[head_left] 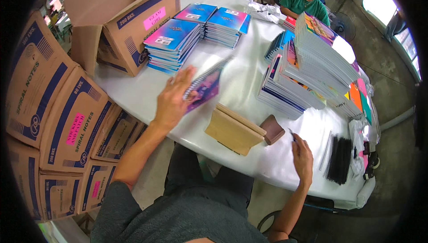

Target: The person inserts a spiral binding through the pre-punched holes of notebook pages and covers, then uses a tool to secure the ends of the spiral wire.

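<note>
My left hand [174, 96] grips a purple spiral notebook [206, 89], holding it tilted above the white table, its coil edge up. Stacks of blue-and-pink spiral notebooks [171, 42] stand just beyond that hand. At the near right, my right hand [303, 156] is closed around a small, thin dark tool [292, 134]; its kind does not show clearly. Between my hands, close to the table's front edge, stands a tan wooden-looking block [234, 131] with a slot along it. A small brown curved piece [273, 130] touches its right end.
Tall leaning piles of notebooks [307, 73] fill the table's right side. Black spiral coils [339, 160] lie near the right edge. An open carton [133, 33] sits at the back left, with stacked cartons [67, 122] beside the table. A person in green [298, 4] is across it.
</note>
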Available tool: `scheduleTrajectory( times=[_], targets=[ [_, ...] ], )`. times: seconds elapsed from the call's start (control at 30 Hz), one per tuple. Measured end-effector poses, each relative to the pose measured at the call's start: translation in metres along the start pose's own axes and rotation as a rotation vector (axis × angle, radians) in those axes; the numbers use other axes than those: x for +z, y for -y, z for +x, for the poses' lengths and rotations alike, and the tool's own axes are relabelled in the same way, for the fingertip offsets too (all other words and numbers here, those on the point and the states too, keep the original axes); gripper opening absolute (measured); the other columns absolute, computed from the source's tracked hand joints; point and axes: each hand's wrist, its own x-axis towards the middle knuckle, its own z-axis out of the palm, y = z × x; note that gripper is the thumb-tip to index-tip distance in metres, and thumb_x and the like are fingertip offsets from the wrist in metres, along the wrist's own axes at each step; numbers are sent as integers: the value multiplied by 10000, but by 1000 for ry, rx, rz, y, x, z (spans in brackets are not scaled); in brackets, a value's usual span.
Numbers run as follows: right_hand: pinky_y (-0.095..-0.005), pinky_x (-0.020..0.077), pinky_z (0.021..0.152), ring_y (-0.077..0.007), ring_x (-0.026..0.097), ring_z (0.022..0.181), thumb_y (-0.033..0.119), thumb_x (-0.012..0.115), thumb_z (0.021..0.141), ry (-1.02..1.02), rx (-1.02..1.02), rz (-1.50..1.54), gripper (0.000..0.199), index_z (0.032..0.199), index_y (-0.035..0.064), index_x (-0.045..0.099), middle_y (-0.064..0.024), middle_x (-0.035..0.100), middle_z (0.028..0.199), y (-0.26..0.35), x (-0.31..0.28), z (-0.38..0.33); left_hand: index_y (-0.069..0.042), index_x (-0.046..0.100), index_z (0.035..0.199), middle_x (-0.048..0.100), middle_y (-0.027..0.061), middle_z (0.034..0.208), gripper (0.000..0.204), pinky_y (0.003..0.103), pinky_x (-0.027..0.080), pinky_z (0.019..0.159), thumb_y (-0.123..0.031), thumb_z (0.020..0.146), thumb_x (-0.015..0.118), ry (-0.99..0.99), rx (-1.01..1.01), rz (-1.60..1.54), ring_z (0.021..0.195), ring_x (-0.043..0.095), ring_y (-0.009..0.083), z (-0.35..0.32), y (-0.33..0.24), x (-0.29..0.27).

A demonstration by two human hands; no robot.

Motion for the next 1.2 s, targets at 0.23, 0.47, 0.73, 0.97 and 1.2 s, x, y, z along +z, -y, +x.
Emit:
scheduleTrajectory(
  times=[0.23,0.47,0.73,0.97,1.2],
  targets=[
    [-423,446,970,-330,560,1169,90,659,893,-374,-124,-255,256,1146,54,671,-149,591,1260,-64,-22,30,-172,337,1502,329,64,1561,841,618,288,1092,-270,781,758,726,180,386,1445,261,366,-71,67,-10],
    [-407,435,992,-306,582,1142,25,619,892,-825,-657,-163,242,1129,33,668,-132,640,1183,96,-107,148,-241,263,1535,193,85,1610,937,623,151,1151,-317,754,774,849,-124,22,1469,113,431,-50,56,-22],
    [-409,452,945,-307,589,1091,195,666,858,-703,-641,-393,325,1146,48,643,-114,642,1174,87,-107,197,-130,376,1492,281,123,1582,771,411,202,1184,-65,805,719,419,18,-509,1480,200,318,48,-27,-2],
    [-404,484,830,-287,628,953,184,710,802,-746,-705,-447,299,1071,65,659,-81,679,1006,93,-108,196,-85,345,1499,309,103,1571,632,377,281,1148,-106,931,623,506,-83,-907,1437,304,245,106,-78,28],
    [-410,498,783,-277,647,902,154,713,796,-684,-745,-385,214,995,79,695,-86,690,941,96,-128,186,-85,353,1493,423,97,1495,638,436,381,1084,-364,970,587,710,-474,-1455,1334,443,271,135,-113,42]
  ],
)
